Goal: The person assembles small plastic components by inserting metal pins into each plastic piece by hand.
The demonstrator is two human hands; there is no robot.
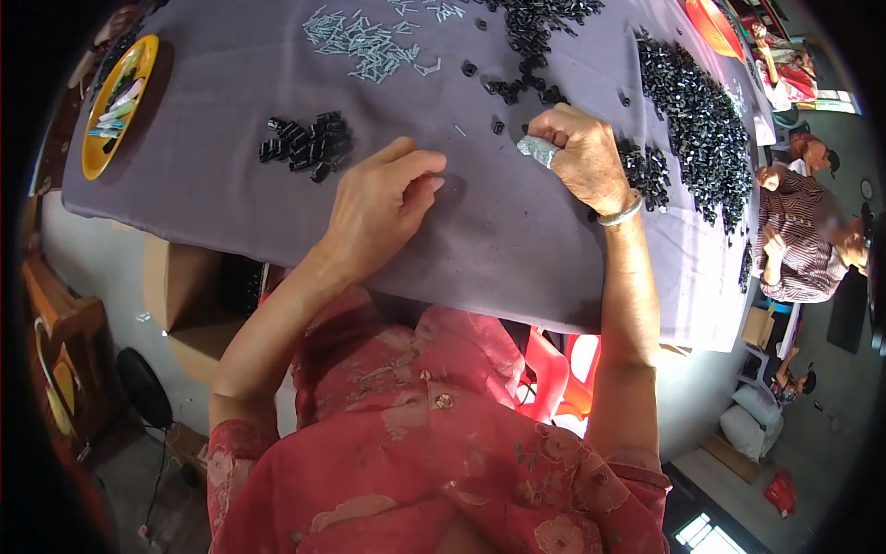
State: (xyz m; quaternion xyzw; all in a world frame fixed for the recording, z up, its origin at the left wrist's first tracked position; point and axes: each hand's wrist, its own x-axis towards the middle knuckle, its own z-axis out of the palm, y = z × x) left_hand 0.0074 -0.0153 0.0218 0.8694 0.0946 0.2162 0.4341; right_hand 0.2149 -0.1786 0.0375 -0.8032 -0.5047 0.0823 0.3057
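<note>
My left hand is over the grey-purple cloth, its fingers curled in and thumb near the index finger. Whether anything tiny is between them is hidden. To its left lies a small group of shiny black pieces. My right hand is closed, with a silvery-grey covering that seems wrapped round the thumb; whatever the fingers hold cannot be made out. A bangle circles that wrist. Between the hands lie one thin metal pin and a single black piece.
A pile of silvery pins lies at the far middle. Black pieces spread behind my right hand, and a large heap covers the right side. A yellow tray stands far left, a red bowl far right. Other people sit rightward.
</note>
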